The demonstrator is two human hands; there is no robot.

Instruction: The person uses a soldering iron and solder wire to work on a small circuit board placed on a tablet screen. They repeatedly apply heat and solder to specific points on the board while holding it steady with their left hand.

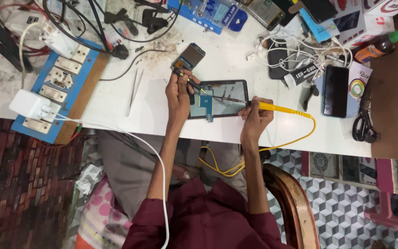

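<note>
Resting on the white tabletop (236,60), a dark, flat opened phone (218,98) lies between both hands, its glossy body showing a small blue circuit board (205,102) at its left end. Right hand (255,119): grip closed around the yellow handle of a soldering iron (272,108), thin metal tip laid over the phone's surface; a yellow cord (254,154) loops off the handle and below the tabletop edge. Left hand (178,90): grip pinched on a slim dark tool (187,81) with a greenish end, pointed at the board. Just above that hand sits a second small blue board with a dark panel (189,56). Metal tweezers (134,90), thin and straight, lie well left. A black phone (335,90) and black scissors (363,123) lie to the right; tangled white cables (295,53) above. Blue switchboard (61,78) with cream sockets at far left.
</note>
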